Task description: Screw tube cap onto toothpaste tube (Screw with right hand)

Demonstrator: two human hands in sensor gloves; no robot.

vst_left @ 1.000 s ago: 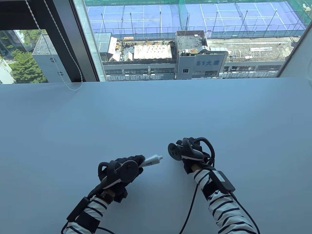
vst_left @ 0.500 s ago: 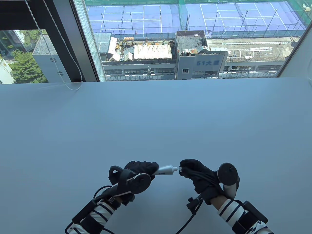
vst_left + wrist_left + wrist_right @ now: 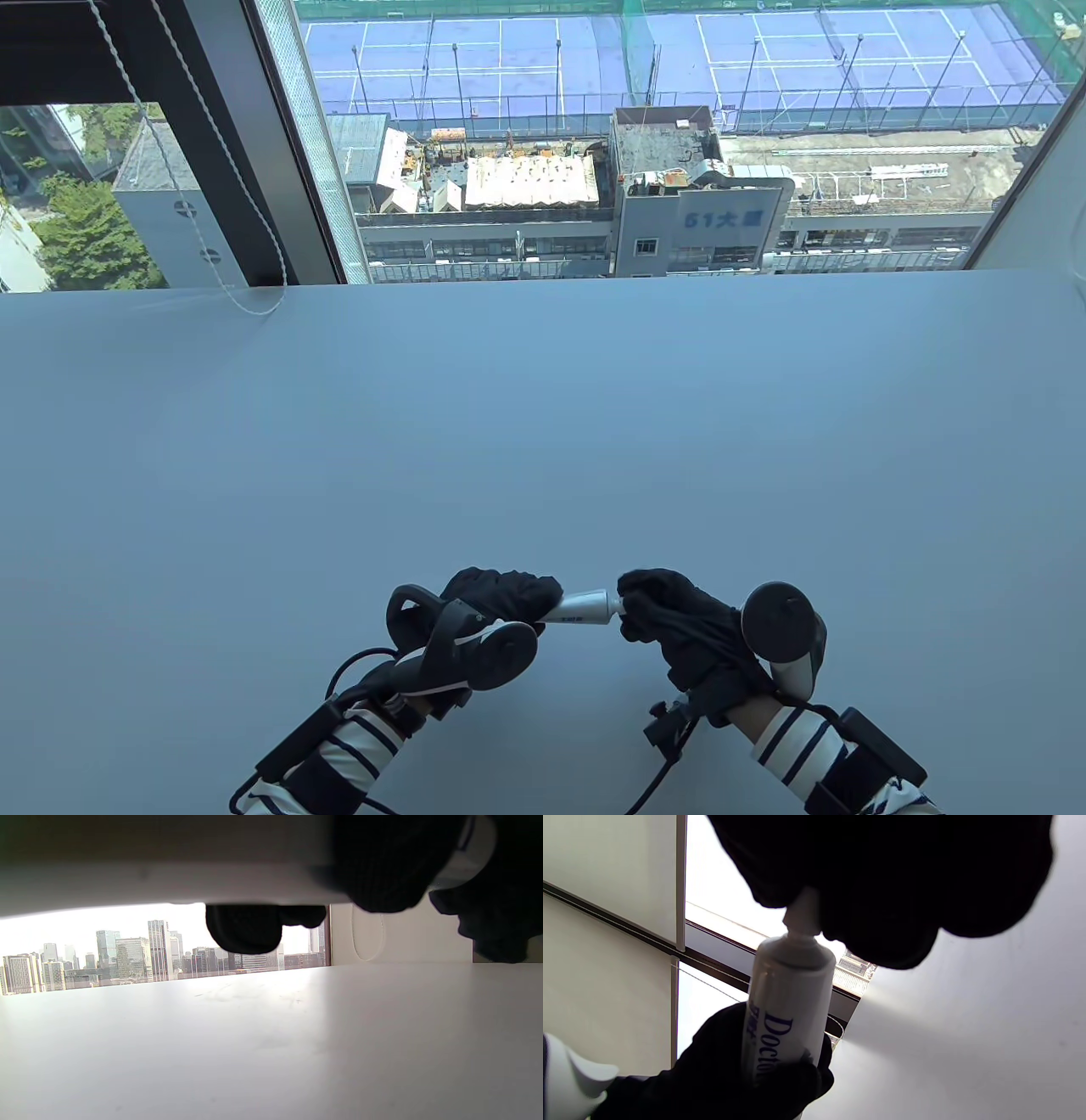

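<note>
A white toothpaste tube [image 3: 585,606] with blue lettering lies level above the table between both hands. My left hand [image 3: 530,594] grips its body. My right hand [image 3: 632,603] closes its fingertips around the nozzle end. In the right wrist view the tube [image 3: 789,993] points up into my right hand [image 3: 810,899], and the small white cap [image 3: 802,914] shows between the fingertips on the nozzle. My left hand [image 3: 721,1069] holds the tube from below there. The left wrist view shows my left fingers [image 3: 382,866] and a bit of the tube [image 3: 471,853].
The white table [image 3: 543,424] runs to a large window at its far edge. A blind cord [image 3: 246,297] hangs onto the table's far left. Glove cables [image 3: 670,755] trail near the front edge.
One second ago my right hand was apart from the tube's open nozzle. It has turned over and closed on the nozzle end. Both hands have drawn slightly toward the front edge.
</note>
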